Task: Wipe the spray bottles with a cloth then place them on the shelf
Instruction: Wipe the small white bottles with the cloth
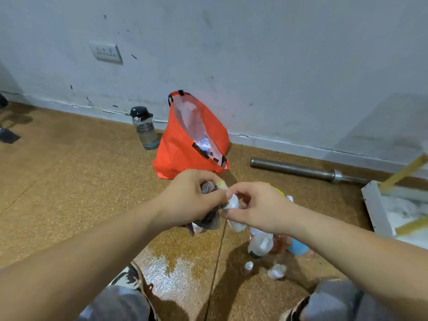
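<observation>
A small white spray bottle (233, 203) with a pale yellow-green cap is held above the floor between both hands. My left hand (192, 195) grips a dark patterned cloth (208, 222) pressed against the bottle's cap end; the cloth hangs down below the fist. Gripping the bottle's body from the right is my right hand (257, 205). Under my right hand, several more bottles (261, 243) lie clustered on the floor, one with a blue body (298, 247). A white shelf (376, 205) with yellow rods lies at the right edge.
An open orange bag (185, 154) leans against the grey wall. A clear water bottle with a black lid (144, 128) stands left of it. A metal bar (301, 170) lies along the wall base. My knees show at the bottom. A wet shiny patch (166, 272) marks the cork floor.
</observation>
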The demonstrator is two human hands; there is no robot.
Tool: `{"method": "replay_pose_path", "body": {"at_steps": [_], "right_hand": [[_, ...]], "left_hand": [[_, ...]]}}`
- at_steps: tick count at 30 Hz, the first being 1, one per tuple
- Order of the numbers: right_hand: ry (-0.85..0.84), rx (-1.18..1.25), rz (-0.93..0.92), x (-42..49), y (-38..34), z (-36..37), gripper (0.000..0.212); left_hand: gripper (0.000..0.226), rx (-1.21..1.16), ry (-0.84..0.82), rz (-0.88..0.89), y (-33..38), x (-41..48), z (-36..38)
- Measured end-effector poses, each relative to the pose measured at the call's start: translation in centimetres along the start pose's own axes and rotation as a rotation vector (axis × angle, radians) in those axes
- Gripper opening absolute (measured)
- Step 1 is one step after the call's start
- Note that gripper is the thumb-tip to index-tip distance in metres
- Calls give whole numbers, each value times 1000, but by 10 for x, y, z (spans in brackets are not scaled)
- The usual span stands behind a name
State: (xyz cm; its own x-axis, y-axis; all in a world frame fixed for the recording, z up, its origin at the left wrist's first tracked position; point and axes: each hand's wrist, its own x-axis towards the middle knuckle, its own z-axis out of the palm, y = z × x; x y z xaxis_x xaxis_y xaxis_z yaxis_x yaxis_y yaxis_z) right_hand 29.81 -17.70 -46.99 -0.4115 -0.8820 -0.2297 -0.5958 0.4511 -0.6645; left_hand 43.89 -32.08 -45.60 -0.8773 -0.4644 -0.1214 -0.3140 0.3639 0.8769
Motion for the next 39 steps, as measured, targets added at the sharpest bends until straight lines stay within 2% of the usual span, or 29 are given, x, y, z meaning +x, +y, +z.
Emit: {"method": "replay_pose_path", "body": {"at_steps": [3, 5, 8, 10, 12, 14, 16, 17, 20, 23, 27, 28, 29, 31, 35, 37, 39], "right_hand": [[49, -45, -44, -14, -5, -15, 34], [91, -27, -60, -19, -5, -21, 46], [134, 9, -81, -24, -1, -19, 33], [148, 21, -123, -22, 3, -11, 24], [159, 7, -177, -18, 2, -1, 21], [140, -40, -225, -10, -2, 7, 23], [106, -83, -222, -4, -4, 11, 21], [95, -80, -214, -2, -4, 10, 22], [76, -45, -162, 3, 2, 5, 25], [81, -102, -148, 9, 6, -2, 30], [65, -126, -157, 11, 6, -6, 28], [49, -116, -161, 10, 6, -7, 25], [38, -104, -165, 9, 7, -8, 23], [42, -83, -192, 8, 10, -9, 25], [93, -10, -283, 7, 15, -11, 24], [97, 18, -315, 7, 14, -12, 21], [79, 51, -333, 6, 14, -14, 14]], "left_hand": [[14, -80, 47, 35, 20, -14, -2], [16, -135, 160, -13, 25, -15, -7], [33, -209, 423, -74, 20, -13, -18], [46, -209, 534, -9, 21, -12, -21], [47, -196, 512, 122, 25, -10, -17], [46, -91, 353, 249, 24, -5, -8], [49, -23, 165, 254, 19, 6, 2], [46, -13, 133, 235, 15, 12, 5], [30, -50, 141, 79, 16, 29, 6], [44, 69, 187, -44, 15, 40, 4], [49, 523, 247, 129, 14, 42, 8], [48, 567, 258, 169, 15, 42, 8], [48, 541, 262, 189, 14, 42, 8], [51, 318, 267, 175, 12, 42, 7], [59, -71, 246, 36, 15, 36, 11], [65, -327, 208, -103, 19, 35, 13], [61, -612, 226, -304, 19, 35, 12]]}}
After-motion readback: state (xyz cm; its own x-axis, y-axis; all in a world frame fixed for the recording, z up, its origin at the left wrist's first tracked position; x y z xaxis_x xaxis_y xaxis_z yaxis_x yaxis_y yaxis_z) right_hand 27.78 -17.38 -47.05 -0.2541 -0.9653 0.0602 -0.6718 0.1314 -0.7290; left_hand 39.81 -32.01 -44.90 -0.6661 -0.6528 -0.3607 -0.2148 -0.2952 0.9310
